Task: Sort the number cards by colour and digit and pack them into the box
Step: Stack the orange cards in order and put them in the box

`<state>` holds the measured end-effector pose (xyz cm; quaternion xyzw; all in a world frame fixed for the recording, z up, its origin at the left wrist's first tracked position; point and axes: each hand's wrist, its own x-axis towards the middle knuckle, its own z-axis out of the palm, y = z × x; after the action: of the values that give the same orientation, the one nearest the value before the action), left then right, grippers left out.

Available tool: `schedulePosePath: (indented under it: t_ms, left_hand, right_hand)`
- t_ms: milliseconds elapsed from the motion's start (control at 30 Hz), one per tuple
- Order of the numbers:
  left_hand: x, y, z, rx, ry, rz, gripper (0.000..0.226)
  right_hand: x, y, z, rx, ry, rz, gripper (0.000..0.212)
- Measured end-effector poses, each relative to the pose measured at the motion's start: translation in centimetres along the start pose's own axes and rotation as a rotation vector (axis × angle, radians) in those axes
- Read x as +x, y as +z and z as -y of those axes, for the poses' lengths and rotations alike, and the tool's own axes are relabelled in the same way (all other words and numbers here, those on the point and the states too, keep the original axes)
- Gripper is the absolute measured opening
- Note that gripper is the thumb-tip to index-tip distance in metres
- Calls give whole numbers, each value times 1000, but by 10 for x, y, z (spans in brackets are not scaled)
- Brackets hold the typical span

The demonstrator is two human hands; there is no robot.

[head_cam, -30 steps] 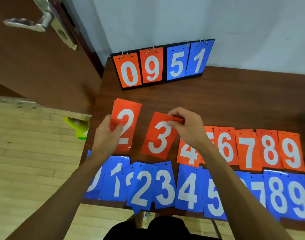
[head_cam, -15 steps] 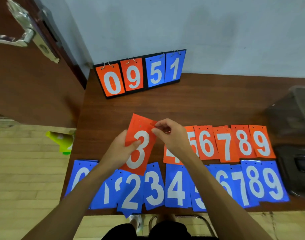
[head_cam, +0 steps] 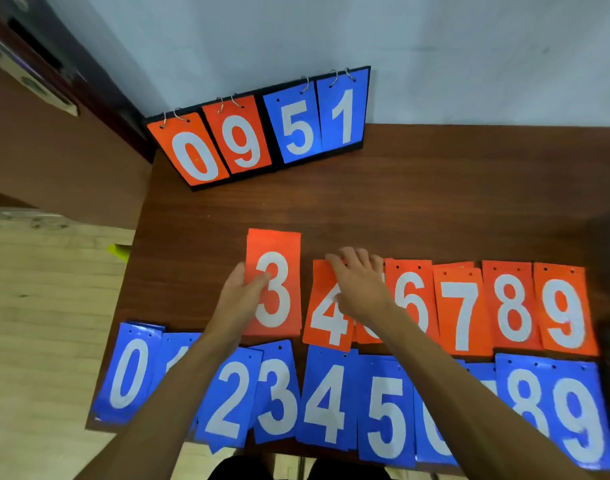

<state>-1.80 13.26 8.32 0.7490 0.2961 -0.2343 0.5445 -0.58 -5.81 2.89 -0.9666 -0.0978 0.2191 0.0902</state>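
The left hand (head_cam: 239,299) pinches the orange 3 card (head_cam: 274,289) by its left edge, thumb across the face, grip closed on it. The card sits at centre frame, probably topping a stack being gathered in digit order. The right hand (head_cam: 360,285) lies flat with a slack grip that holds nothing, fingers spread over the orange 4 card (head_cam: 326,317), likely the next to collect. The other orange cards (head_cam: 515,306) run rightward. The blue cards (head_cam: 331,400) line the lower surface (head_cam: 435,202). I cannot make out the box.
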Motion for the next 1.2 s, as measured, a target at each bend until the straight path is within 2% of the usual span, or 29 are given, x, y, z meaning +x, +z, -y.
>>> schedulePosePath:
  t_ms: [100, 267, 467, 633, 833, 967, 1067, 1200]
  left_hand:
    - [3, 6, 0, 20, -8, -27, 31]
    - [1, 3, 2, 28, 20, -73, 35]
    - [4, -17, -9, 79, 101, -148, 39]
    - [2, -40, -25, 177, 199, -178, 43]
    - [-14, -57, -35, 303, 290, -17, 34]
    - [-27, -65, -34, 398, 327, 83, 31]
    - [-44, -61, -29, 295, 316, 187, 21]
    - [-57, -46, -18, 168, 253, 269, 28]
  right_hand:
    - [12, 1, 0, -35, 21, -44, 76]
    - [24, -5, -3, 50, -17, -41, 50]
    - [35, -34, -8, 427, -49, -46, 23]
    - [27, -75, 0, 706, -80, -6, 16]
    - [1, -102, 31, 736, -117, 51, 19]
    - [-22, -101, 45, 795, -107, 9, 22]
    - [-35, -94, 56, 833, -52, -50, 26]
    - [-45, -80, 65, 832, 36, -222, 27]
